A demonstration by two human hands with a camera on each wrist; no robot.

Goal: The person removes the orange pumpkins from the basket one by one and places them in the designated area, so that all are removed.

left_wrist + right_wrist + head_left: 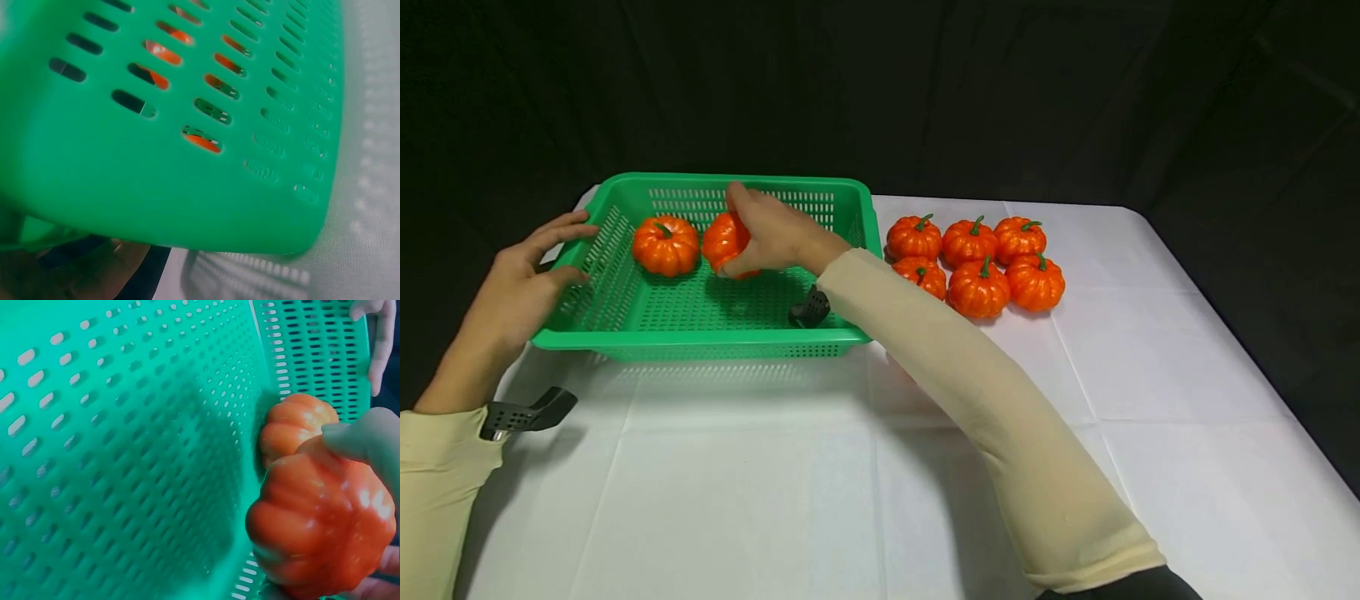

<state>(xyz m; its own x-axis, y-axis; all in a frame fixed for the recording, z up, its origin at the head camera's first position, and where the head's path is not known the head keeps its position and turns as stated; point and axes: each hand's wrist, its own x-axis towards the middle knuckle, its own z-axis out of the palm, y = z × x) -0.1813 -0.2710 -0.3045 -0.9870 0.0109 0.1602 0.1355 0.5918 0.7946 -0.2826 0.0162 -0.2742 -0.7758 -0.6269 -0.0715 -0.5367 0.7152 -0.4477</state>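
Note:
My right hand (772, 234) grips an orange toy pumpkin (722, 239) inside the green plastic basket (715, 337). In the right wrist view, the thumb lies across the top of this ribbed, glossy pumpkin (315, 528), with fingers round its far side. Just left of it, a second pumpkin (666, 248) with a green stem sits on the basket floor. My left hand (520, 279) holds the basket's left rim, fingertips and thumb reaching over it. The basket's slotted wall (125, 169) fills most of the left wrist view, with orange showing through the slots.
Several more pumpkins (979, 287) stand in two rows on the white tablecloth (722, 500), close to the basket's right side. A black perforated wrist mount (531, 412) juts from the left sleeve. Dark cloth (925, 92) hangs behind the table.

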